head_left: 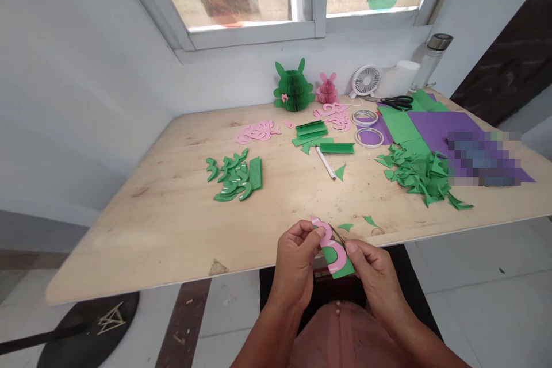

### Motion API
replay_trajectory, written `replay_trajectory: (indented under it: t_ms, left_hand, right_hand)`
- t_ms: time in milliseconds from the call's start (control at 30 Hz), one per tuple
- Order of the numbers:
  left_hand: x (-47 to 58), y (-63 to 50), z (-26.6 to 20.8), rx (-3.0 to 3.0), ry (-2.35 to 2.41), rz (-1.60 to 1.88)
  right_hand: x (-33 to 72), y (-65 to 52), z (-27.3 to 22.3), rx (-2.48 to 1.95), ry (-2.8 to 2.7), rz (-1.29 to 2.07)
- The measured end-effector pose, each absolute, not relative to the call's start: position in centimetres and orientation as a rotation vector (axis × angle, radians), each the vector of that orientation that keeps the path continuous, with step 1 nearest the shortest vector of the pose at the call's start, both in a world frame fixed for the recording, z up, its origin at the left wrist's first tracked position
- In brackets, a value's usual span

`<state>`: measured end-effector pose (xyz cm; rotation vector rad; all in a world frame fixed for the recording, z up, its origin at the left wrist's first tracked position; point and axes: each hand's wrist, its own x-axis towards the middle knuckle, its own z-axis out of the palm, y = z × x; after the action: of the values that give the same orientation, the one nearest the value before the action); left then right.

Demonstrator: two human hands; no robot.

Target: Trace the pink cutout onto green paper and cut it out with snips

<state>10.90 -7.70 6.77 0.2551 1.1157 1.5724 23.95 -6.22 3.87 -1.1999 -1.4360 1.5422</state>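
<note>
My left hand pinches a pink curved paper template together with a green paper piece behind it, at the table's front edge. In my right hand are small scissors, whose thin dark blades lie along the template's right edge; their handles are hidden by my fingers. Just beyond my hands lie small green offcuts. Further left is a pile of cut green curved pieces, some with white marks.
A white pen, folded green strips, tape rolls and pink cutouts lie mid-table. Green scraps and purple sheets are on the right. Paper figures, a fan, black-handled scissors and a bottle stand or lie behind.
</note>
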Motion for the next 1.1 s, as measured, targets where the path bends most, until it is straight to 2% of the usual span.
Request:
replay_trajectory:
  t_ms: [833, 1100]
  left_hand:
    - [11.49, -6.98, 6.86, 0.221, 1.124, 1.566]
    - [10.79, -6.94, 6.49, 0.124, 0.899, 1.479]
  right_hand:
    - [23.76, -6.27, 3.51, -1.236, -1.241, 1.631]
    - [23.59, -6.59, 3.21, -1.279, -0.944, 1.778]
